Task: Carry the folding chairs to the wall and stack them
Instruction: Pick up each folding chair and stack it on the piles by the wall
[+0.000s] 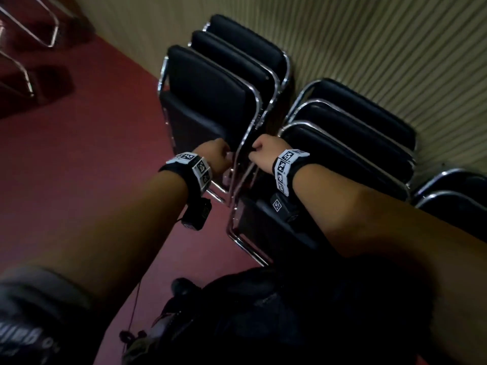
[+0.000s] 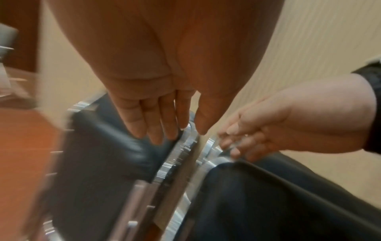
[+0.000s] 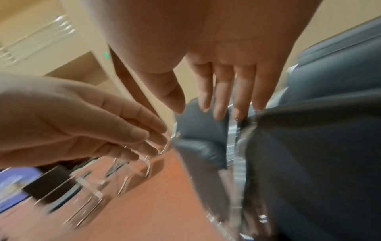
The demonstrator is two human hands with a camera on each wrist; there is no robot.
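Standing at the ribbed wall (image 1: pixel 395 48), the person is reaching both hands down to the chrome frames of two folded chairs; the left hand (image 1: pixel 214 156) is lying with straight, relaxed fingers (image 2: pixel 156 130) on the top edge of the left front chair (image 1: pixel 208 88), touching its black pad and the frame beside it; the right hand (image 1: pixel 263 154) is hovering with loosely extended fingers (image 3: pixel 218 104) over the frame of the right front chair (image 1: pixel 342 159); in the left wrist view its fingertips seem to be brushing the tube, but blur is hiding whether they are gripping, and I judge neither hand is holding anything firmly.

Two rows of folded chairs are already leaning against the wall, three deep each, with more at the far right edge (image 1: pixel 453 185); the red floor (image 1: pixel 79 154) is lying in front, and other chair frames (image 1: pixel 31 35) are waiting at the upper left.

The step in hand seems to be settling the newest chairs into the stacks; doing it well is meaning pressing each front chair flat against the one behind, keeping the frames parallel so the tubes are nesting; keeping fingers off the gap between the two rows is avoiding a pinch; checking that the feet are sitting firmly on the floor is guarding against sliding.
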